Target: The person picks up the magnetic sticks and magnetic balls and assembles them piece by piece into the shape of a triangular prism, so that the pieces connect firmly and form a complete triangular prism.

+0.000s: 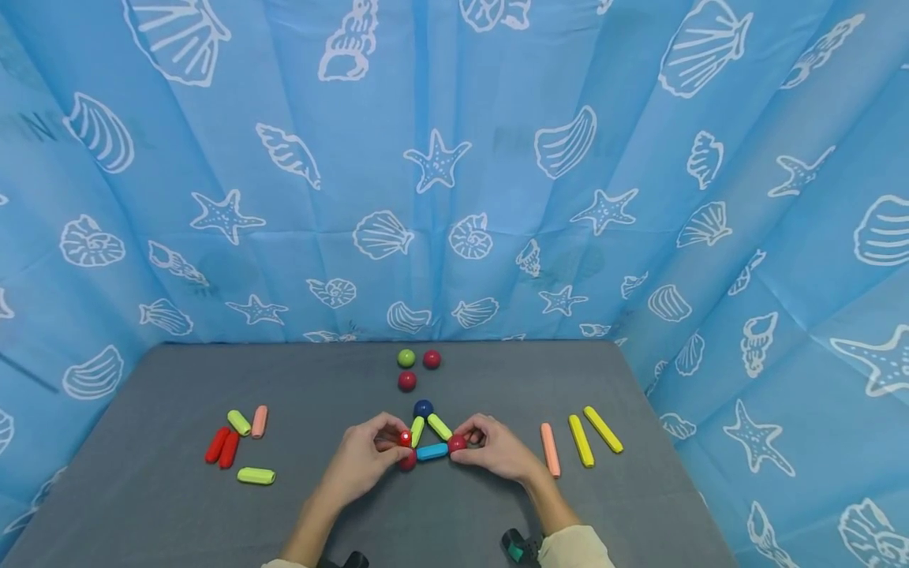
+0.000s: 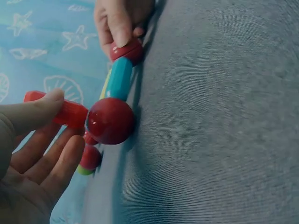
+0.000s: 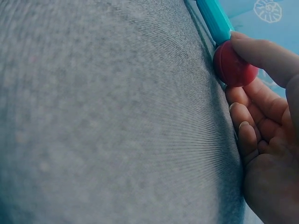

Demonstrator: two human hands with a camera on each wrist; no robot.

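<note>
A flat triangle of magnetic-looking rods and balls lies on the grey table between the hands. Its light blue rod (image 1: 432, 451) joins two red balls, and yellow-green rods (image 1: 439, 427) run up to a dark blue ball (image 1: 423, 408). My left hand (image 1: 364, 461) pinches a red rod (image 2: 70, 113) between thumb and fingers, one end against the left red ball (image 2: 111, 121). With thumb and fingers, my right hand (image 1: 500, 451) holds the right red ball (image 3: 233, 65), at the end of the blue rod.
Behind the triangle sit a green ball (image 1: 405, 358) and two red balls (image 1: 432, 359). Red, green and salmon rods (image 1: 259, 422) lie at the left. At the right are a salmon rod (image 1: 550, 450) and two yellow rods (image 1: 581, 441). A shell-patterned blue curtain (image 1: 436, 237) hangs behind.
</note>
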